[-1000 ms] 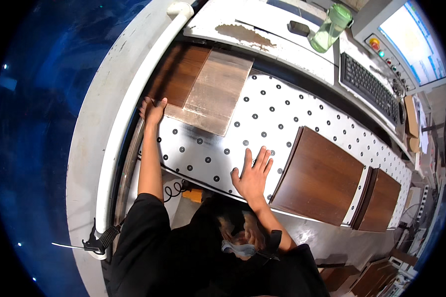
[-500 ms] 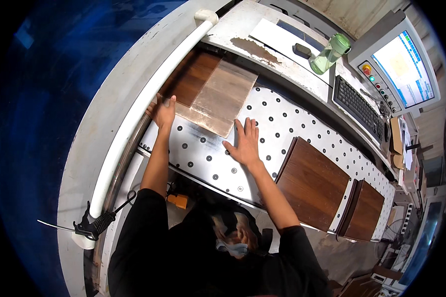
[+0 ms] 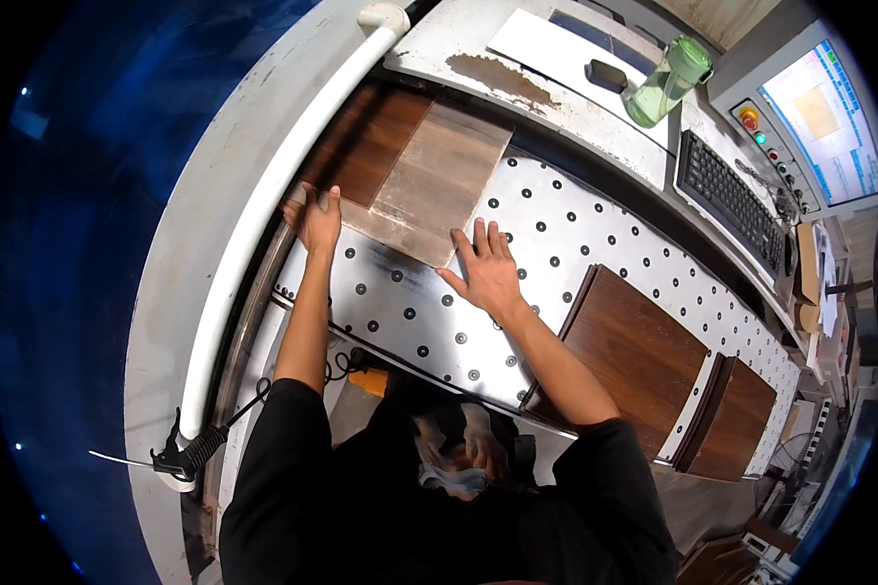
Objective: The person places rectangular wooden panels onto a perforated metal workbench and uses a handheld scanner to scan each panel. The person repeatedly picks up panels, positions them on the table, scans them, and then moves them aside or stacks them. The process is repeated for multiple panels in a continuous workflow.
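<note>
A dark brown wood-grain panel (image 3: pixel 376 136) lies on the white bed beneath the white rail. Bordering its near and right sides is a paler, worn brown board (image 3: pixel 444 171); I cannot tell whether they overlap. My left hand (image 3: pixel 315 222) is at the near left corner, thumb raised and fingers apart, partly hidden past the edge. At the near right corner of the pale board, my right hand (image 3: pixel 488 271) is open with fingers spread, its fingertips against the edge.
The white bed (image 3: pixel 410 341) is dotted with black round pads. Two stacks of dark panels (image 3: pixel 629 356) (image 3: pixel 737 419) lie to the right. Beyond stand a green bottle (image 3: pixel 668 83), a keyboard (image 3: pixel 732 200) and a control screen (image 3: pixel 824 122). A black air gun (image 3: pixel 180 453) hangs at the rail's near end.
My right hand has come up against the pale board's corner. My left hand stays at the left corner. A green button is now lit brightly, and the screen's picture has changed.
</note>
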`<move>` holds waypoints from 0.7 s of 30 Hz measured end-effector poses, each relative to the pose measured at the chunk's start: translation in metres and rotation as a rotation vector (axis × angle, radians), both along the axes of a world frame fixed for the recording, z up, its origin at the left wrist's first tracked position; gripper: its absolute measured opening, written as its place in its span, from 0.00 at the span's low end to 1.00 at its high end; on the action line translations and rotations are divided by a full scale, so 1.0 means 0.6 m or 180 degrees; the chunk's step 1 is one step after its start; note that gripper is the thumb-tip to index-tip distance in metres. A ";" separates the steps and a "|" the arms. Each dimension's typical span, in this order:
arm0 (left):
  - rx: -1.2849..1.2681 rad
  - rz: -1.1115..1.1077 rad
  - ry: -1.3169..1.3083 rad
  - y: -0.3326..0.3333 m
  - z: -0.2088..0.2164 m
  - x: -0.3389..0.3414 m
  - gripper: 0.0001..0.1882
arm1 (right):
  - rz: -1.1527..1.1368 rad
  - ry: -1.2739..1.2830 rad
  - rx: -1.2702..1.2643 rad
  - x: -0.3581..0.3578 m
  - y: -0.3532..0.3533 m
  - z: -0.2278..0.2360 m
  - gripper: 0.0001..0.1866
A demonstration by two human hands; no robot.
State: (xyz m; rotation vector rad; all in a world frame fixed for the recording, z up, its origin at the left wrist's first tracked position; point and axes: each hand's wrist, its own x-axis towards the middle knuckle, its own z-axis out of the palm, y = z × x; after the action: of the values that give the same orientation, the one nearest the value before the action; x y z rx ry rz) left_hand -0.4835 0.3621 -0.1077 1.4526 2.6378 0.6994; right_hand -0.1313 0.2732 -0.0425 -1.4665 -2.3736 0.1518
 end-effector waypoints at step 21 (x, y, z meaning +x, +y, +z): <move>-0.0214 -0.0111 -0.0078 -0.013 0.029 0.002 0.48 | 0.0490 0.0537 -0.0314 -0.223 0.125 -0.023 0.50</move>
State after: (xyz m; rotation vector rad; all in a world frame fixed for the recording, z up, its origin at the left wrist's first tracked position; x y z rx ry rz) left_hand -0.4825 0.3546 -0.0904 1.4593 2.5846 0.6153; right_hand -0.2654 0.3481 -0.0563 -1.2573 -2.3681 0.4192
